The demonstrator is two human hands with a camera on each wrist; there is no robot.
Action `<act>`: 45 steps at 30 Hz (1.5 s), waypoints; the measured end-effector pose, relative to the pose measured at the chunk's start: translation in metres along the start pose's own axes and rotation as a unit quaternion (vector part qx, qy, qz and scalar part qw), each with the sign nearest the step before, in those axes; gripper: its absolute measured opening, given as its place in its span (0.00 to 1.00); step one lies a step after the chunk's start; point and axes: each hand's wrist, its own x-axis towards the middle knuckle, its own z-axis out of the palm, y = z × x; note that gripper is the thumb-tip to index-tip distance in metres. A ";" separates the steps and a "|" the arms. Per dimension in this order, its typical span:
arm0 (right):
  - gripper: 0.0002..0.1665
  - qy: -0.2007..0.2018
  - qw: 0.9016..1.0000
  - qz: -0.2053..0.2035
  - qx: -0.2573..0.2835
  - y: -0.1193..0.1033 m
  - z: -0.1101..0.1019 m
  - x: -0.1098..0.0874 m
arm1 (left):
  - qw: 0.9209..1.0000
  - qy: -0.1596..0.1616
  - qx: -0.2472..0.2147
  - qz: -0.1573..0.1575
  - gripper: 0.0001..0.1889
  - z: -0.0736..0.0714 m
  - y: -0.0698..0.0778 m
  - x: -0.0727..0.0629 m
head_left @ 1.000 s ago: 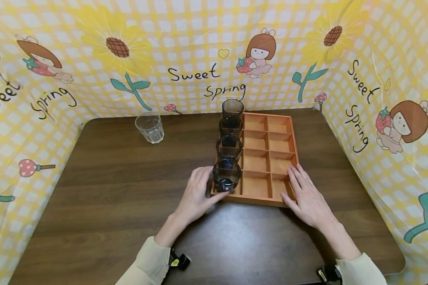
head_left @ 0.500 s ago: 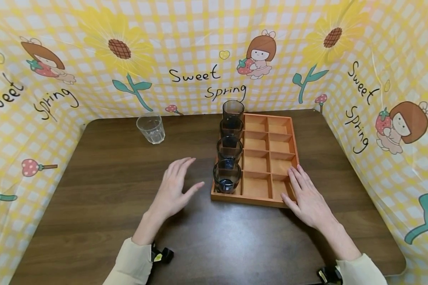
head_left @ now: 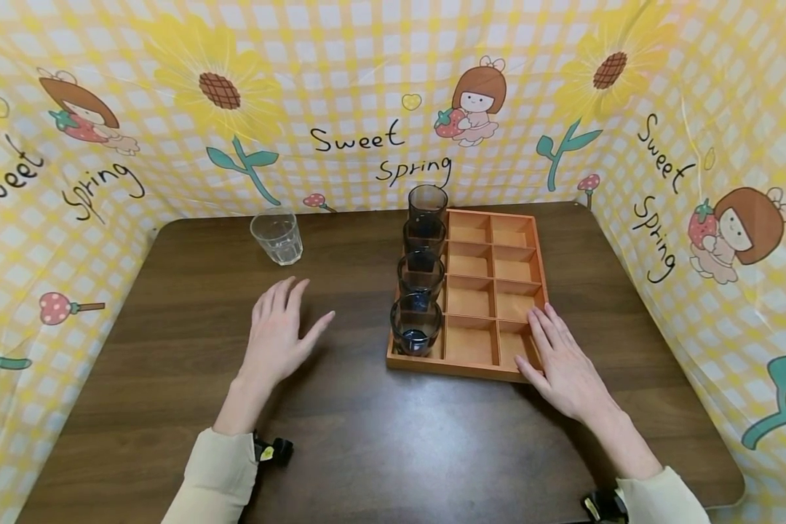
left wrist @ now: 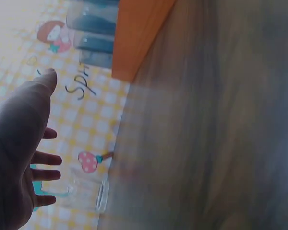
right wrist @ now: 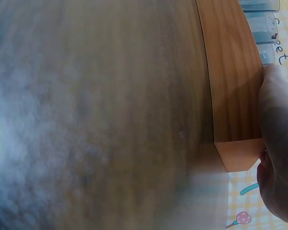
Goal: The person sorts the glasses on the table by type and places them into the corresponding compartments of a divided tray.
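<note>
On the worktop [head_left: 170, 306], the left hand [head_left: 278, 335] hovers spread near the glass [head_left: 276, 235]; the right hand [head_left: 563, 360] presses flat against the tray [head_left: 491, 291].

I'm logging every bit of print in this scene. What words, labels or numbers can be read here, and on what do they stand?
"Sweet Spring" on the back of the checked backdrop, in black script.
"Sweet Spring" on its right side, running downward.
"Sweet Spring" on its left side, the first letter cut off at the edge.
"Sp", a cut-off piece of the same script, in the left wrist view.
Wooden tray, dark glasses, clear glass: no print visible.
</note>
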 end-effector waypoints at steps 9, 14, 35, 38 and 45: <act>0.48 -0.001 1.000 -0.002 -0.011 -0.001 -0.001 0.000 | 0.999 -0.024 0.021 -0.036 0.44 -0.010 -0.034 0.013; 0.48 -0.005 1.000 -0.003 -0.024 -0.002 -0.002 0.000 | 0.998 -0.024 0.027 -0.055 0.46 -0.011 -0.050 0.023; 0.48 -0.002 1.000 0.000 -0.017 -0.002 -0.001 0.000 | 0.991 -0.059 0.000 -0.123 0.53 0.008 -0.070 0.054; 0.48 -0.002 1.000 -0.001 -0.014 -0.002 -0.001 0.000 | 0.990 -0.049 -0.017 -0.130 0.53 0.010 -0.075 0.060; 0.48 -0.002 1.000 -0.001 -0.010 -0.002 0.000 -0.001 | 0.988 -0.021 -0.049 -0.144 0.53 0.013 -0.084 0.069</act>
